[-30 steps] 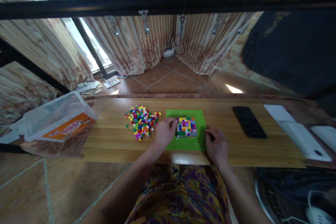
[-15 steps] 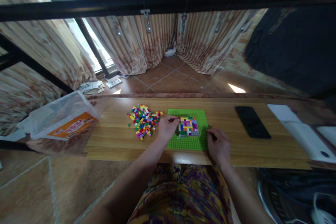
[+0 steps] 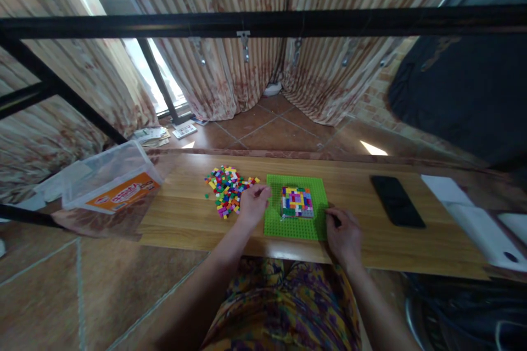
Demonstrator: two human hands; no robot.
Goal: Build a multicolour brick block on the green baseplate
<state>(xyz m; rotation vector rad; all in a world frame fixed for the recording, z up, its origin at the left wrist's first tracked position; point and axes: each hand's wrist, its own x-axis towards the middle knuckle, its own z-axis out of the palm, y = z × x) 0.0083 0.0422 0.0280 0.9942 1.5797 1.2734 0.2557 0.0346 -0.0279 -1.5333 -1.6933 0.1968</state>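
On the wooden board lies a green studded baseplate point(image 3: 294, 233). A low square block of stacked toy bricks point(image 3: 297, 202) in many colours sits on it, with grey on its side. My left hand point(image 3: 252, 207) hovers at the plate's left edge, apart from the brick block. Its thumb and fingers are pinched together; whatever they hold, if anything, is too small to see. Just left of that hand spreads a pile of loose toy bricks point(image 3: 226, 189). My right hand point(image 3: 345, 233) rests at the plate's right edge, fingers curled, fingertips against or right beside the rim.
A black phone point(image 3: 397, 201) lies on the board point(image 3: 181, 219) to the right, with a white object point(image 3: 473, 222) beyond it. Far left, a clear plastic box point(image 3: 111, 175) with an orange label stands tilted. A black metal bar point(image 3: 263, 23) crosses in front of the curtains.
My left hand has drawn back leftward from the brick block to the plate's left edge. My right hand stays by the right rim. The camera view has shifted slightly.
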